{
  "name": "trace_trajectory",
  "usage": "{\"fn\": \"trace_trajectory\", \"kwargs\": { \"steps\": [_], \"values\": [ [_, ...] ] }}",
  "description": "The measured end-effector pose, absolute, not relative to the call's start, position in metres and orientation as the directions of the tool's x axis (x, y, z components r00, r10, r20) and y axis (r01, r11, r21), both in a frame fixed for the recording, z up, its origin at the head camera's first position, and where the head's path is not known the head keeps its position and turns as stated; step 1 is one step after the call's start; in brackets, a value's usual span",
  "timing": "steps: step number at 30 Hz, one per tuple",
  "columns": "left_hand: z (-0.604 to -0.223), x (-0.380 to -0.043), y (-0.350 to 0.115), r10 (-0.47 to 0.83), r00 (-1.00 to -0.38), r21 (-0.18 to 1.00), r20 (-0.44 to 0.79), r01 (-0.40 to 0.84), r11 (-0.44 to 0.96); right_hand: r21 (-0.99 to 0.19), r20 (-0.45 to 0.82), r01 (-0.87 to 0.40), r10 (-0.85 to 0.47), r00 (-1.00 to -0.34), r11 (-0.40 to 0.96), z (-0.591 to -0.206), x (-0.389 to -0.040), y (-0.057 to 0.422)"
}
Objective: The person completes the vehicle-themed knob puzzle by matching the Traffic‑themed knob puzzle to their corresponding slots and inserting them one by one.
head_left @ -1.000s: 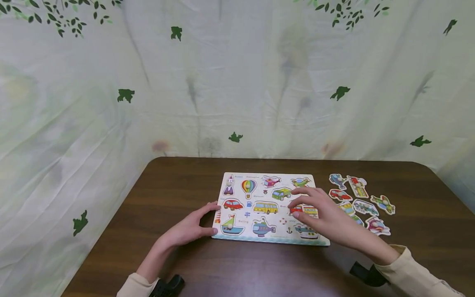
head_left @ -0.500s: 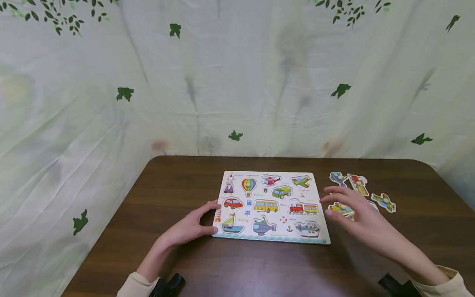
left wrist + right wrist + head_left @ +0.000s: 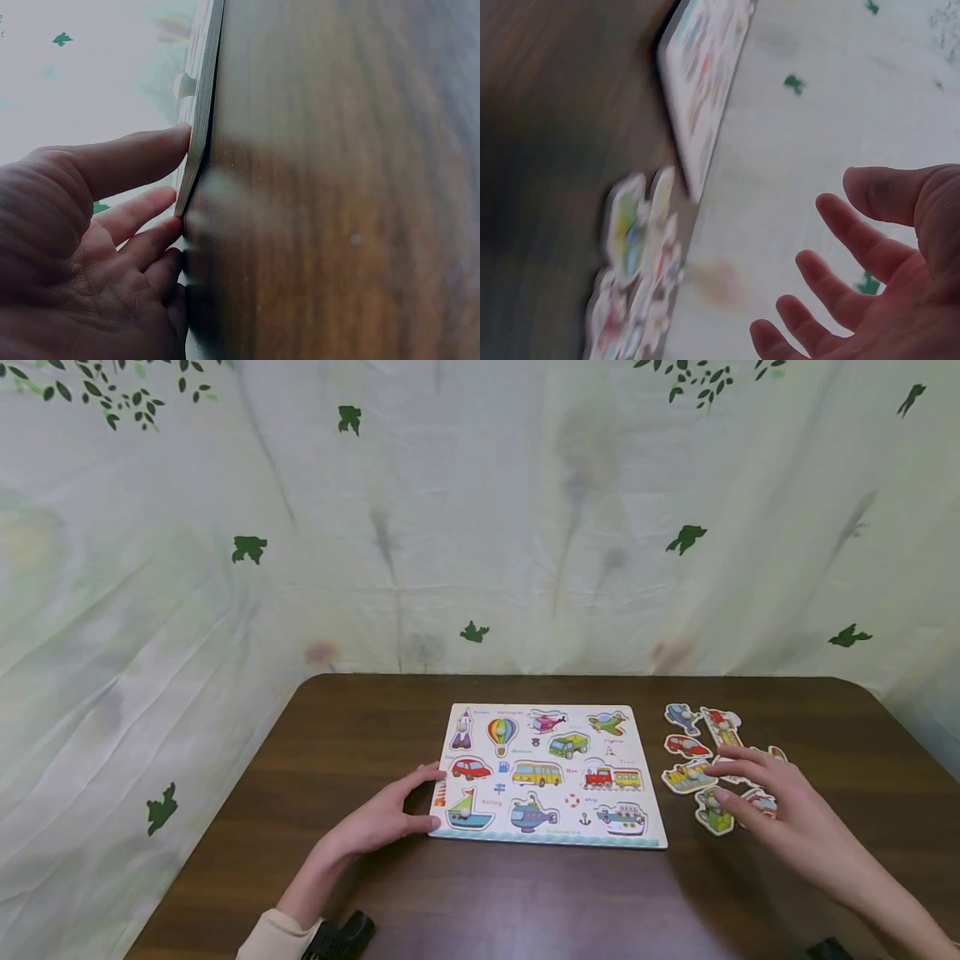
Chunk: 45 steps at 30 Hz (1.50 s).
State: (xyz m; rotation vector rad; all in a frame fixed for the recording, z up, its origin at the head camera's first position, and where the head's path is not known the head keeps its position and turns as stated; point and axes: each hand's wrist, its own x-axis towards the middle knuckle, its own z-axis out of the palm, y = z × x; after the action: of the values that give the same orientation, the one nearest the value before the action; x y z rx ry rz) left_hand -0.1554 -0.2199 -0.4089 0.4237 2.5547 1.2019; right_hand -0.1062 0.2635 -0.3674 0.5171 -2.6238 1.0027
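Observation:
A white puzzle board printed with coloured vehicles lies flat on the table. At its left edge my left hand rests, fingers extended against the side and thumb touching the near corner. In the left wrist view a pale knob sticks up from the board. My right hand hovers over loose vehicle-shaped puzzle pieces, fingers spread and slightly bent, holding nothing. Beneath its fingertips lie a green vehicle piece and a yellow bus piece. The hand partly hides other pieces.
A red car piece, a blue piece and a tall red-and-yellow piece lie at the back of the cluster. The brown table ends at a pale curtain with green leaf prints.
My right hand has moved right, from above the board to above the loose pieces, uncovering the train and ship pictures. The left hand has stayed at the board's edge.

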Motion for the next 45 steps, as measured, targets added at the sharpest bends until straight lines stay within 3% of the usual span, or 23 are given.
{"fn": "trace_trajectory", "kwargs": {
  "steps": [12,23,36,45],
  "values": [
    [-0.408,-0.156,-0.219,0.373,-0.916,0.783,-0.151,0.12,0.61,-0.527,0.39,-0.405,-0.211,-0.896,0.747,-0.403,-0.121,0.303],
    [-0.408,-0.156,-0.217,0.374,-0.915,0.786,-0.154,0.116,0.607,-0.488,0.338,-0.402,-0.257,-0.905,0.775,-0.406,-0.137,0.301],
    [-0.409,-0.157,-0.219,0.375,-0.915,0.781,-0.145,0.127,0.612,-0.535,0.254,-0.36,-0.261,-0.931,0.764,-0.41,-0.139,0.298],
    [-0.408,-0.156,-0.219,0.369,-0.917,0.778,-0.149,0.122,0.617,-0.456,0.212,-0.369,-0.304,-0.929,0.81,-0.411,-0.14,0.294]
  ]
}}
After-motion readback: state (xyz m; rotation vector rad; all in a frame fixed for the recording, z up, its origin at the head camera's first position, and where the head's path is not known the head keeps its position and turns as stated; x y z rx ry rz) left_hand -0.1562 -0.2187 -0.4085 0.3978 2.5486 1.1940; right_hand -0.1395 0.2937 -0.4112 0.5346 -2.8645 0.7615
